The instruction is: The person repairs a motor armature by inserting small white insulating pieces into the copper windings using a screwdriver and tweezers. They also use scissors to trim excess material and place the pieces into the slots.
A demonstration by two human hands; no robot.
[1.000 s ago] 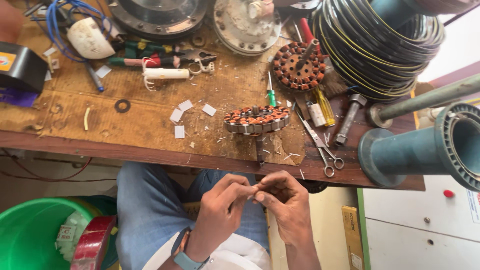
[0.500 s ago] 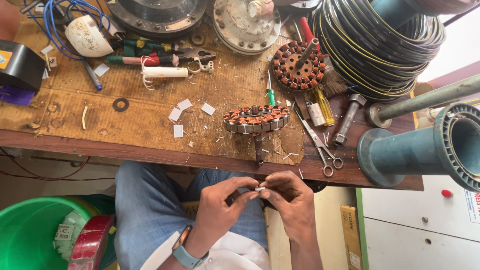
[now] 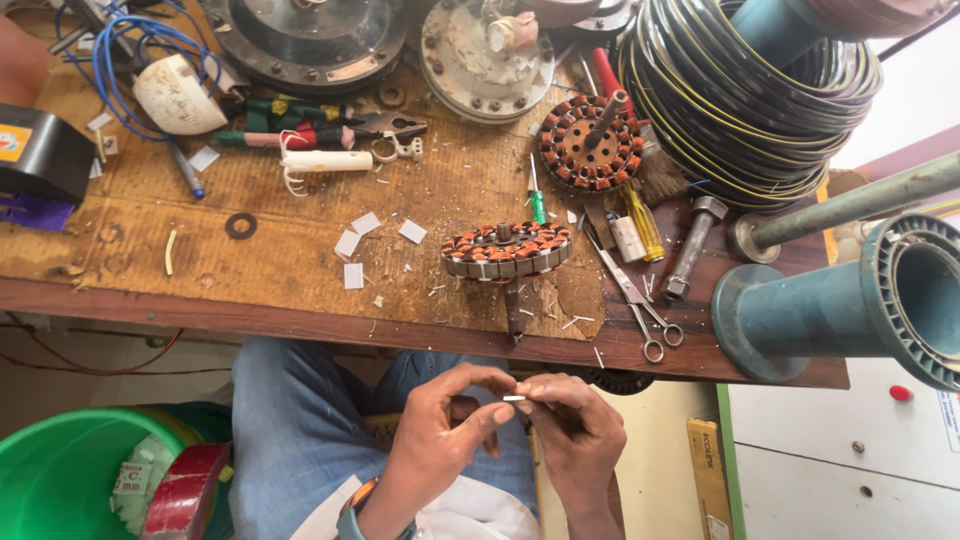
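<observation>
Head view: below the near edge of a cluttered wooden tabletop (image 3: 300, 260), the left hand (image 3: 440, 440) and right hand (image 3: 570, 435) meet over the lap, fingertips of both pinched on a small white strip (image 3: 514, 398). A yellow cardboard box (image 3: 708, 480) stands lower right; a green bucket (image 3: 50, 470) holds a white labelled packet lower left.

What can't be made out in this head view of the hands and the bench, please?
- Small white strip, head view: too small to tell its material; fingertips of the left hand and right hand cover its ends.
- Green bucket: cut off by the bottom-left edge.
- Wire coil: top cut off by the frame edge.
</observation>
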